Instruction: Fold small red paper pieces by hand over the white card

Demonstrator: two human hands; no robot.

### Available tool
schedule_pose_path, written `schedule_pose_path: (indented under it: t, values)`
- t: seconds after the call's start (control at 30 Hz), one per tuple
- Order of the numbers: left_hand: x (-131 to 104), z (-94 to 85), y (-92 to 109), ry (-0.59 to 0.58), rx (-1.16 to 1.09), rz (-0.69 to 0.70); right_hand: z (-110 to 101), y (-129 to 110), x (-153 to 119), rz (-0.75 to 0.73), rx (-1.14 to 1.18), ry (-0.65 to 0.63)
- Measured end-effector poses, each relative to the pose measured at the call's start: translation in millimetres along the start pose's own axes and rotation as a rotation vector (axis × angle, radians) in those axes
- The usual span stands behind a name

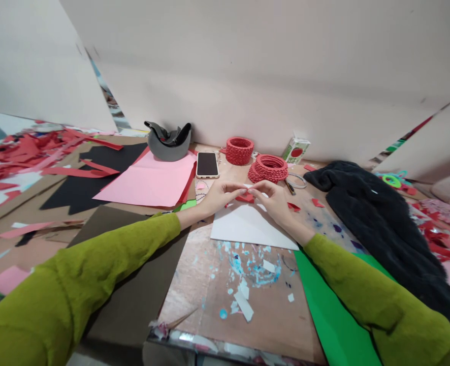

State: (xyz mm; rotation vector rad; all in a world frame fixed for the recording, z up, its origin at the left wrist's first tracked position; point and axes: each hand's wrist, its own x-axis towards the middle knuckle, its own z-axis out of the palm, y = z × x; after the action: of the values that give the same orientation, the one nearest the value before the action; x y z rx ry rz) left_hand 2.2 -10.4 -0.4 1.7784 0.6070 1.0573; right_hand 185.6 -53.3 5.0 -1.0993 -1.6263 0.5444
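Observation:
My left hand and my right hand meet at the fingertips over a white sheet. Both are closed in a pinch on a small piece of red paper; its exact shape is partly hidden by the fingers. Just beyond them stand two stacks of red crinkled rings, the nearer stack leaning a little. Small red paper scraps lie to the right of my right hand.
A phone, an upturned cap and pink paper lie at the left. A small box, a cable and dark fabric are at the right. Green card lies under my right arm. A white partition stands behind.

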Motion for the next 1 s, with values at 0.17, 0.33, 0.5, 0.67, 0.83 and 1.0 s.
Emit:
schedule_pose_path:
  t: [0.17,0.33,0.5,0.67,0.83,1.0]
  values:
    - [-0.5,0.5,1.9,-0.037,-0.031,0.008,0.0,-4.7,-1.3,-0.043,-0.105,0.031]
    - [-1.2,3.8,7.0,-0.020,-0.122,-0.055,1.2,-0.3,-1.6,-0.114,-0.100,0.108]
    - [-0.6,2.6,8.6,0.028,-0.063,-0.038,0.6,-0.4,-1.4,-0.164,-0.086,0.053]
    - [1.2,-0.5,4.5,0.036,-0.040,-0.002,-0.1,-4.7,-1.0,-0.212,-0.097,0.000]
    - [1.7,-0.9,4.2,0.021,-0.064,0.009,0.4,-1.2,-0.9,-0.185,-0.118,0.034]
    - [1.3,0.6,2.1,0.022,-0.053,-0.068,1.2,-0.5,-1.7,-0.175,-0.143,0.024]
